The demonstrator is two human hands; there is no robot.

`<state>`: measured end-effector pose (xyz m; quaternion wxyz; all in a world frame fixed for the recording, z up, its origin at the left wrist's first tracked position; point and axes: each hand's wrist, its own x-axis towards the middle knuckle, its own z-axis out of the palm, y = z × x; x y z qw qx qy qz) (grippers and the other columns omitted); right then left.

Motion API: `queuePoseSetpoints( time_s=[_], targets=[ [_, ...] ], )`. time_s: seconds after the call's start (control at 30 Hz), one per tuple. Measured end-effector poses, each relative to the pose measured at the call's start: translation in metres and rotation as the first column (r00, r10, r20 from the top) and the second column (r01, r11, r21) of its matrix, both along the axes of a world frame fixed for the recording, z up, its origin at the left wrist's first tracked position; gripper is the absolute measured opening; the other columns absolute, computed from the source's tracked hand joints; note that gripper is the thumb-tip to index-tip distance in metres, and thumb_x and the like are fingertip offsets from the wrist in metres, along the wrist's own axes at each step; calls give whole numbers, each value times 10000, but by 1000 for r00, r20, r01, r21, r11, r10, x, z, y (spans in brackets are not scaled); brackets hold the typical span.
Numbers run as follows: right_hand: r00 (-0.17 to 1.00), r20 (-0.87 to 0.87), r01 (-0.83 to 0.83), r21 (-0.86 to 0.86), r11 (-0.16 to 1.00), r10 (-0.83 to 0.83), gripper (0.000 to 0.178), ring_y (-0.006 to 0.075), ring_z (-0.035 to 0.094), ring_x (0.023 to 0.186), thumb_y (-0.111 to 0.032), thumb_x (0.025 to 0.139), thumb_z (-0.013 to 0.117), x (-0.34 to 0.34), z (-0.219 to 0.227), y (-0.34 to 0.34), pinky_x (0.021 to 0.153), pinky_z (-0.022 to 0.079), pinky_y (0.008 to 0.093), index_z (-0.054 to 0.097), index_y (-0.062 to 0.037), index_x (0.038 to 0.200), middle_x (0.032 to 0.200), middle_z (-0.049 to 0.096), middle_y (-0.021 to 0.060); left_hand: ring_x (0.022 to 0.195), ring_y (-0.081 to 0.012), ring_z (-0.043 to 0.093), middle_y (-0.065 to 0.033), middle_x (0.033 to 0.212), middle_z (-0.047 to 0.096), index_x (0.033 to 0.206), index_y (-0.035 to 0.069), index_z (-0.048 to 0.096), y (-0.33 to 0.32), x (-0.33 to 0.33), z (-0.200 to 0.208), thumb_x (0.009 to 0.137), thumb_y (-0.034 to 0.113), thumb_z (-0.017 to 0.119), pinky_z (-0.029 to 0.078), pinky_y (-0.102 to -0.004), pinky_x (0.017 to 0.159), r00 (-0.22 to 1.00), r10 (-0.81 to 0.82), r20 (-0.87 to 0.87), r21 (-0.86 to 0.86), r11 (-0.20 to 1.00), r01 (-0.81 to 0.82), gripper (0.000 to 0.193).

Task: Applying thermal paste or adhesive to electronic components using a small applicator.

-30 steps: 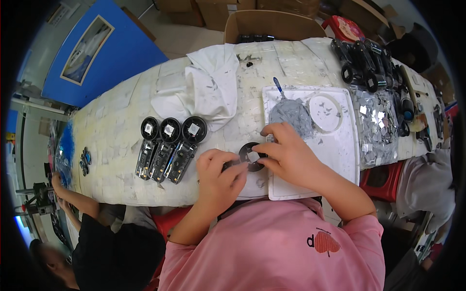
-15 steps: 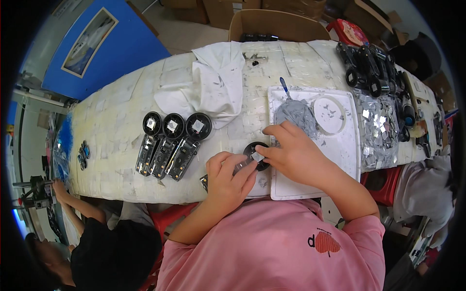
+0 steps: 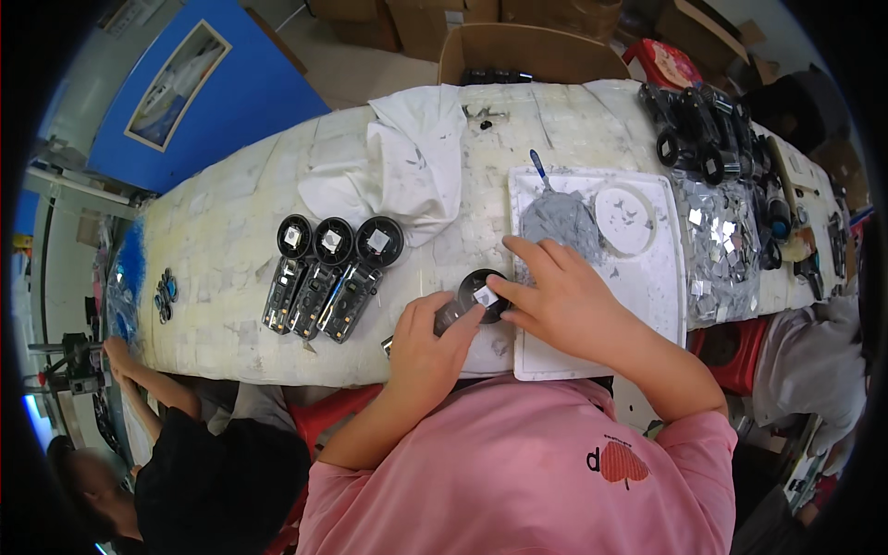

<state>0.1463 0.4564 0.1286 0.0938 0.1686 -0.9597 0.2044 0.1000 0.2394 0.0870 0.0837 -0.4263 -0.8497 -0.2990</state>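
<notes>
1. Head view, hands: near the tabletop's point(image 3: 231, 351) near edge, the left hand point(image 3: 427, 347) is closed around the body of a black round-headed device point(image 3: 474, 280). The right hand point(image 3: 564, 301) has its thumb on the head, beside a pale square point(image 3: 486, 296); whether it clamps the head, I cannot tell.
2. Head view, surroundings: three similar devices point(image 3: 319, 287) lie left of the hands. A white tray point(image 3: 652, 277) with grey paste point(image 3: 560, 222) reaches the near edge, under the right forearm. A white cloth point(image 3: 416, 153) lies toward the far edge.
</notes>
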Motion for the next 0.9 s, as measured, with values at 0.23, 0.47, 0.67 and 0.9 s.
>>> queuePoseSetpoints(
  time_s=[0.23,0.47,0.67,0.9],
  targets=[
    [994,30,104,-119,987,-101,497,358,543,1032,-140,727,771,19,3,9,869,479,423,631,-103,1203,1321,479,211,1083,-343,469,-185,1226,493,1117,134,693,-27,-13,-8,773,95,742,394,-412,916,937,341,-77,-39,938,-345,350],
    [993,64,112,-167,979,-103,532,375,544,1069,-128,735,767,28,-10,7,898,477,433,595,-81,1236,1306,478,234,1370,-536,160,-349,1470,224,1397,1,362,-49,-38,-5,639,447,836,120,-664,1067,859,499,-115,-220,831,-512,1000],
    [995,38,94,-172,981,-89,559,329,560,963,-100,719,780,26,-5,3,836,502,401,596,-82,1247,1315,466,225,1379,-581,106,-360,1489,188,1407,-2,340,-50,-41,-2,649,530,804,92,-726,1047,832,553,-43,-317,782,-536,1036],
    [995,34,93,-162,982,-89,553,313,563,945,-96,723,775,30,2,8,824,503,395,594,-73,1245,1328,461,227,1376,-556,164,-324,1497,227,1411,53,381,-72,-62,-10,657,538,793,130,-695,1065,739,664,-115,-283,691,-665,987]
  ],
)
